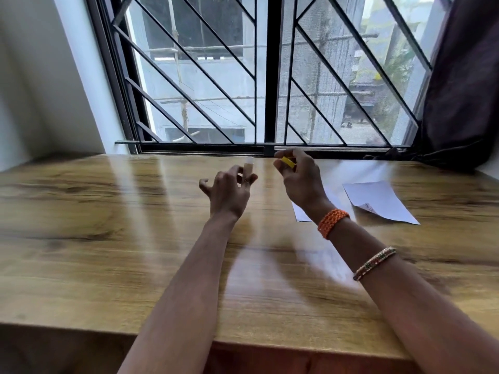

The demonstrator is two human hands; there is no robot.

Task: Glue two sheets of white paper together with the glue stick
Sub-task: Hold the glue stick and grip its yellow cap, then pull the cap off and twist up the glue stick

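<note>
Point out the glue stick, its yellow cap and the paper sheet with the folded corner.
glue stick (248, 166): head view, on the tube body above the left hand's fingers.
yellow cap (288, 161): head view, on its side wall.
paper sheet (378, 198): head view, on its flat middle.

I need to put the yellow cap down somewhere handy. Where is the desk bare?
Bare: the wooden desk left of the left hand, and the near strip between the forearms. Crowded: the right side, where two white paper sheets lie.

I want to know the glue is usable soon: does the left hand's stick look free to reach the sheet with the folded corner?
Probably yes: the left hand holds the uncapped glue stick, the right hand holds the yellow cap, and bare table leads toward the sheet, though the right forearm lies between.
</note>
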